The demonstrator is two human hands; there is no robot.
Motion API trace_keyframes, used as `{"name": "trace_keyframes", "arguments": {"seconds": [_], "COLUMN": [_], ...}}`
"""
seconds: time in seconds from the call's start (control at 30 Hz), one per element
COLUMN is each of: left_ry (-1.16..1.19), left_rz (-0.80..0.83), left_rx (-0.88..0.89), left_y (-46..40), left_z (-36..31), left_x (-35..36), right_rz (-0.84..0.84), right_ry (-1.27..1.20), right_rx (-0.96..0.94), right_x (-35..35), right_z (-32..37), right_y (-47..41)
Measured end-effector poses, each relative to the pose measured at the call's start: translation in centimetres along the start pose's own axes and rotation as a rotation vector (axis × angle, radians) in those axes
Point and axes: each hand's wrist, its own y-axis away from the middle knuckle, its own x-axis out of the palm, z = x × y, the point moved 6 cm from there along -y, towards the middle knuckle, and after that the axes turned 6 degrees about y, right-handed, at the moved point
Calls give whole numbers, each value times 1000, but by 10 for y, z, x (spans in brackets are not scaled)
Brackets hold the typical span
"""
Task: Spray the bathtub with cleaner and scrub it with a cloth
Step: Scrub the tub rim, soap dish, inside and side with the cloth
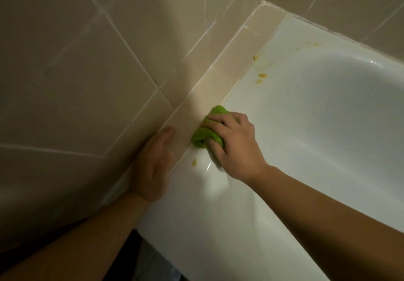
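Note:
A white bathtub (273,114) fills the right side, its flat rim running along a beige tiled ledge. My right hand (234,143) grips a bunched green cloth (204,133) and presses it on the rim where it meets the ledge. My left hand (154,164) rests flat with straight fingers on the ledge, just left of the cloth. Yellowish stains dot the rim: one small spot (194,162) beside the cloth, more (262,77) farther along toward the corner. No spray bottle is in view.
Beige wall tiles (76,62) with white grout rise on the left and behind the tub's far corner (265,5). The tub basin (338,110) curves down to the right. A dark floor area (148,259) shows below the tub's near edge.

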Motion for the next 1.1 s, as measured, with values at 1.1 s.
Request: {"name": "trace_keyframes", "arguments": {"seconds": [1.1], "left_ry": [-52], "left_rz": [-17], "left_rx": [112], "left_y": [-10], "left_z": [-7], "left_x": [11], "right_rz": [-197], "right_ry": [289], "right_rx": [21], "right_x": [3], "right_z": [-3], "right_y": [-13]}}
